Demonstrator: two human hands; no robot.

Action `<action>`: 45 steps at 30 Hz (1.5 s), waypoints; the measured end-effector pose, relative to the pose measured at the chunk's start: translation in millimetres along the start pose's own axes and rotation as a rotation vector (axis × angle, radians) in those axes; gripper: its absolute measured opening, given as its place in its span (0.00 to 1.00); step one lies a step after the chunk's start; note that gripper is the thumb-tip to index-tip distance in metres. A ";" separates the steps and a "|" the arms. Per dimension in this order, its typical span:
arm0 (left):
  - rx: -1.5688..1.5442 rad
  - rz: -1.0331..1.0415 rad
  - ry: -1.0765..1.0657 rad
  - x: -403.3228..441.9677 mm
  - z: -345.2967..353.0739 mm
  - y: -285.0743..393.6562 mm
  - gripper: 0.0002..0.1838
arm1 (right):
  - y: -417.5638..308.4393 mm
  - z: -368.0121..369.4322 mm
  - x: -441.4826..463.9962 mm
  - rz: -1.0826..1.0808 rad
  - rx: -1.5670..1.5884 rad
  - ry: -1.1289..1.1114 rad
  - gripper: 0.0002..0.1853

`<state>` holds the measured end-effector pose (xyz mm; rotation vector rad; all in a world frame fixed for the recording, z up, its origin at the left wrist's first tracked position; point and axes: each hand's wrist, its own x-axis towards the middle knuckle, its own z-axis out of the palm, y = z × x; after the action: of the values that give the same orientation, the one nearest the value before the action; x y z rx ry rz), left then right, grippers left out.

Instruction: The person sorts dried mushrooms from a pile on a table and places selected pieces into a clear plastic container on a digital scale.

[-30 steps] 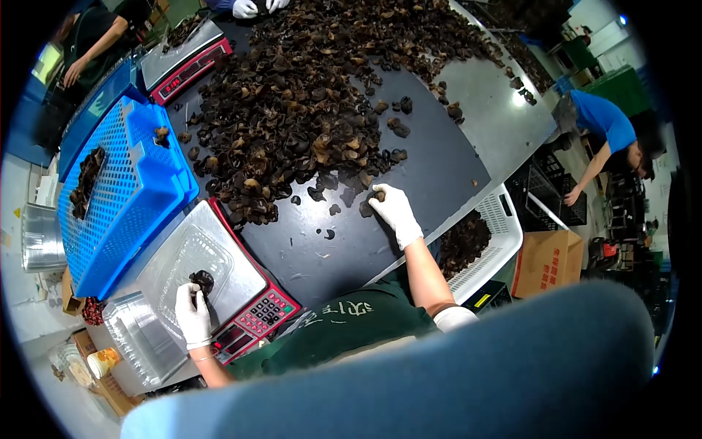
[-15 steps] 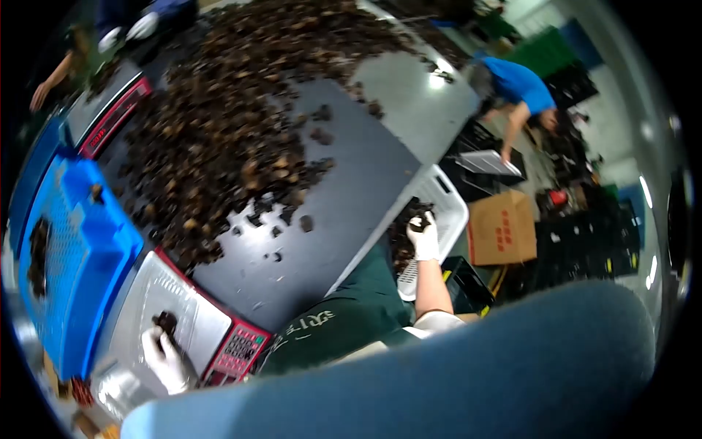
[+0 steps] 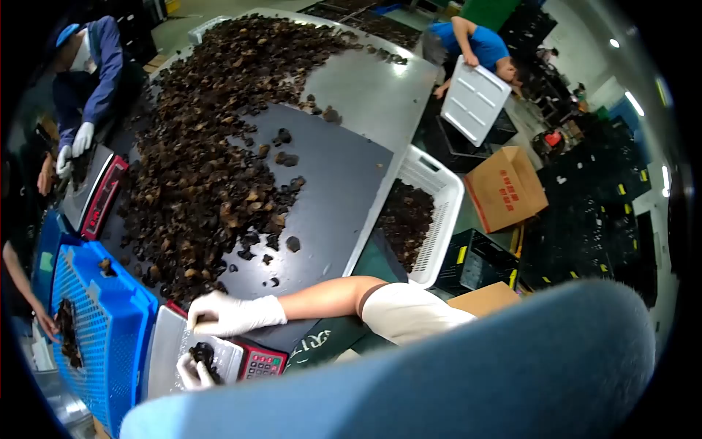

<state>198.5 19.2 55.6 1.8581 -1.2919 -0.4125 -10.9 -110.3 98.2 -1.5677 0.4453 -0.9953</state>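
My left hand point(image 3: 194, 372), in a white glove, holds a dark fungus piece point(image 3: 202, 354) over the steel plate of the red scale point(image 3: 262, 362). Its fingers are closed around the piece, and the blue foreground shape hides the wrist. Just above it, my right hand point(image 3: 228, 314), also gloved, reaches across the scale's upper edge with curled fingers; what it holds, if anything, is too small to name. A large heap of dark brown fungus point(image 3: 212, 161) lies on the dark mat point(image 3: 329, 161) beyond my hands.
Blue baskets point(image 3: 110, 322) stand left of the scale. A white basket point(image 3: 442, 219) with fungus is right of the table, near a cardboard box point(image 3: 504, 190). One co-worker point(image 3: 102, 66) is at another scale point(image 3: 102, 194); another point(image 3: 479, 44) holds a white lid point(image 3: 475, 99).
My right hand has moved from the mat to the white basket, then left to the scale. My left hand stays by the scale. The co-worker in blue has raised the white lid. The view has shifted.
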 end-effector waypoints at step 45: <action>0.139 0.287 -0.266 -6.5 92.0 118.1 0.27 | 51.4 -173.1 -151.7 0.001 -1.093 0.440 0.12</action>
<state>61.6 -31.6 88.9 1.7346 -1.7798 -0.4347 -221.2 -116.4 -8.2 -2.2722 1.4750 -1.1684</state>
